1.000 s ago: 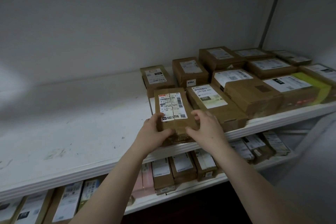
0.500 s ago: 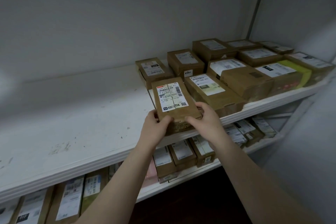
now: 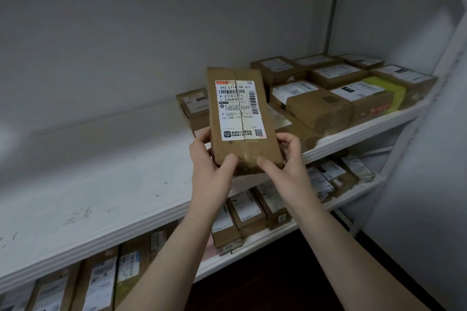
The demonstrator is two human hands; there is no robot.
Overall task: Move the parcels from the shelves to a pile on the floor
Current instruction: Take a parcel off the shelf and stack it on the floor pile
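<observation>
Head view: parcel (image 3: 238, 118) lifted off the upper shelf (image 3: 106, 184).
Left hand (image 3: 211, 159) and right hand (image 3: 284, 156) grip its lower corners; flat on the shelf a second ago, it now tilts upright, ready to carry floorward.

**Count of items.** You hold one cardboard parcel (image 3: 249, 145) bearing one shipping label (image 3: 240, 108), using two hands: left hand (image 3: 209, 161) and right hand (image 3: 288, 159). Two white shelves show: upper shelf (image 3: 101, 171) and lower shelf (image 3: 353, 194). At least nine brown parcels (image 3: 316, 108) lie on the upper, at least ten labelled boxes (image 3: 249, 212) on the lower; others are cut off.
</observation>
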